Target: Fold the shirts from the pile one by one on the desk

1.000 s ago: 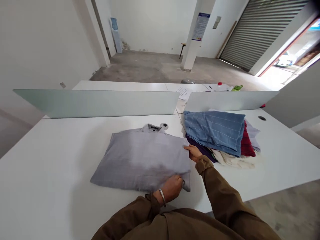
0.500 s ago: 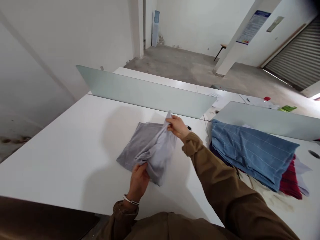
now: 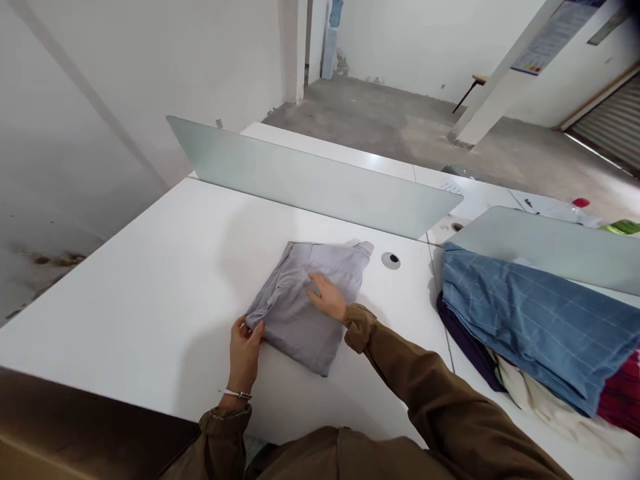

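Note:
A light grey folded garment [image 3: 300, 327] lies on the white table [image 3: 150, 287] in front of me; its exact kind is hard to tell from the folds. At its near left corner, my left hand [image 3: 245, 347] pinches the folded edge between thumb and fingers. My right hand [image 3: 327, 297] rests on top of the cloth with fingers stretched out and somewhat apart, gripping nothing. A narrow stitched band sticks out at the far right corner of the garment.
To the right lies a pile of clothes, topped by a blue checked cloth [image 3: 530, 320], with red fabric [image 3: 623, 397] and cream fabric [image 3: 540, 400] beneath. A frosted divider [image 3: 320, 180] runs along the table's back. A round cable hole [image 3: 391, 261] sits beyond the garment.
My right hand has let go of the raised far edge and come down onto the cloth. The lifted part now lies folded over to the left. My left hand has shifted left to the corner.

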The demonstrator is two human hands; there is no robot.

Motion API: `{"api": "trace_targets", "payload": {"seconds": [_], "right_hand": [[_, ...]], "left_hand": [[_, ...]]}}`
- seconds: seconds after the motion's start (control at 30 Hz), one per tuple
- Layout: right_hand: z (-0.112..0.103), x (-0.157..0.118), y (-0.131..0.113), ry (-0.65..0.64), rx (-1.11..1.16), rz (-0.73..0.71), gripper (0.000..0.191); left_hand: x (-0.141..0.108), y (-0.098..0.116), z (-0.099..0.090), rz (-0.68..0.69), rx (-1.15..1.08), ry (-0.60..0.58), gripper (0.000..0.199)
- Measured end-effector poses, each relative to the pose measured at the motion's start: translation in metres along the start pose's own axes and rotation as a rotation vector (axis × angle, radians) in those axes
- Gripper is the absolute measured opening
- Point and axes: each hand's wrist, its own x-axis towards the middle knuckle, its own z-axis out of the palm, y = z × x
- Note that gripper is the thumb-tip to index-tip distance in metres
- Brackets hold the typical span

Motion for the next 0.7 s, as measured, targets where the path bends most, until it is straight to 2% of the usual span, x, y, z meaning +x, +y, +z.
{"api": "trace_targets", "payload": {"seconds": [0.13, 0.27, 0.3, 0.4, 0.47, 0.57, 0.7], "right_hand": [[-0.008, -0.033, 0.013, 0.017, -0.020, -0.002, 0.042], [-0.018, -0.073, 0.033, 0.093, 0.010, 0.088, 0.041], [-0.019, -0.084, 0.038, 0.119, 0.019, 0.117, 0.040], [-0.020, -0.110, 0.052, 0.176, 0.066, 0.241, 0.036], [-0.017, -0.123, 0.057, 0.182, 0.118, 0.351, 0.034], [-0.007, -0.136, 0.058, 0.157, 0.183, 0.464, 0.035], [0.011, -0.146, 0.048, 0.110, 0.265, 0.525, 0.041]], "left_hand": [[0.017, -0.004, -0.004, 0.208, 0.244, 0.124, 0.039], [0.023, -0.007, -0.018, 0.203, 0.661, 0.081, 0.041], [0.023, -0.007, -0.019, 0.250, 0.767, 0.075, 0.044], [0.020, -0.004, -0.014, 0.578, 0.959, 0.076, 0.055], [0.020, -0.001, -0.006, 0.693, 1.050, 0.032, 0.059], [0.027, -0.001, 0.004, 0.615, 1.218, -0.040, 0.064], [0.040, -0.004, 0.008, 0.559, 1.427, -0.131, 0.061]]}}
